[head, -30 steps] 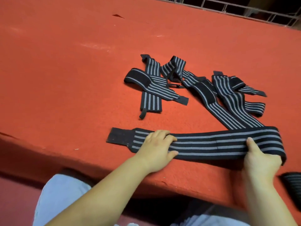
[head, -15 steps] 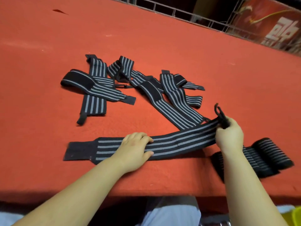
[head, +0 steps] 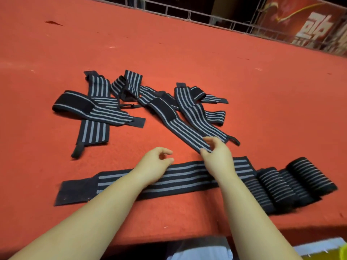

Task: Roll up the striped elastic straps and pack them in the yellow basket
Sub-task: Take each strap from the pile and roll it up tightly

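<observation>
The left hand (head: 155,164) hovers over the flat strap (head: 180,180) near the table's front edge, its fingers loosely curled and holding nothing. The right hand (head: 217,158) is just to its 3 o'clock, thumb and fingers parted around the near end of a diagonal strap (head: 180,128); whether they actually pinch it cannot be told. Both bare forearms reach in from 6 o'clock and cross above the flat strap.

That flat strap lies stretched from 9 to 3 o'clock on the red table (head: 244,91), grey stripes up, with a plain black end at its 9 o'clock side. At its 3 o'clock end sits a row of rolled straps (head: 293,186), side by side and touching one another.

Toward 12 o'clock from the hands a loose pile of unrolled striped straps (head: 131,102) lies crossed and overlapping, some folded back on themselves and showing black patches.

At the far edge of the table, around 1 o'clock, runs a wire fence (head: 234,23) with a red banner (head: 309,25) behind it. At 5 o'clock, below the table edge, a sliver of yellow (head: 343,253) shows in the picture's corner, too little to identify.
</observation>
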Tool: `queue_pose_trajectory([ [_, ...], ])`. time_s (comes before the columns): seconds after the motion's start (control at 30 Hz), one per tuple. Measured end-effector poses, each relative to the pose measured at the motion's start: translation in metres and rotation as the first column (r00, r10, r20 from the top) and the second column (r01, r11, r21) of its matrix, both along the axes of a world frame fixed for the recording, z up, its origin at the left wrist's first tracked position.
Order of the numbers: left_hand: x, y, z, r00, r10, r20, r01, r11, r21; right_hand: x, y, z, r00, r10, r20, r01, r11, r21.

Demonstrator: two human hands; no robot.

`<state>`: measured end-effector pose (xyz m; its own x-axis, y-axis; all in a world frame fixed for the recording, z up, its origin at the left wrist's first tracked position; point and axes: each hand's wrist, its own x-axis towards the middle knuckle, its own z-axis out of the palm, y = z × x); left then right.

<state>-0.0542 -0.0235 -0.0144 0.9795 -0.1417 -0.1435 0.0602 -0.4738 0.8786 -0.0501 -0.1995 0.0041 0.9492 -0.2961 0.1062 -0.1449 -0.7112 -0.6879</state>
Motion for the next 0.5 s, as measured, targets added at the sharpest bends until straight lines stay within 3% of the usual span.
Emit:
queue_pose_trajectory([
  [0.1,0.014,0.003,0.006,0.962,0.135,-0.238,-0.198,0.945,-0.262,0.015,0.012,-0.011,0.996,0.039,-0.085,-0.043,0.998,-0.046],
  [0.23,0.040,0.000,0.008,0.858,0.160,-0.487,-0.411,0.782,-0.467,0.045,0.010,-0.020,0.991,0.000,-0.131,-0.024,0.983,-0.181],
  [0.37,0.064,-0.015,0.011,0.777,0.081,-0.625,-0.518,0.647,-0.560,0.073,0.000,-0.023,0.966,-0.093,-0.240,0.010,0.945,-0.326],
  [0.5,0.085,-0.034,0.010,0.733,0.013,-0.680,-0.539,0.620,-0.570,0.094,-0.009,-0.020,0.938,-0.170,-0.304,0.053,0.933,-0.356],
])
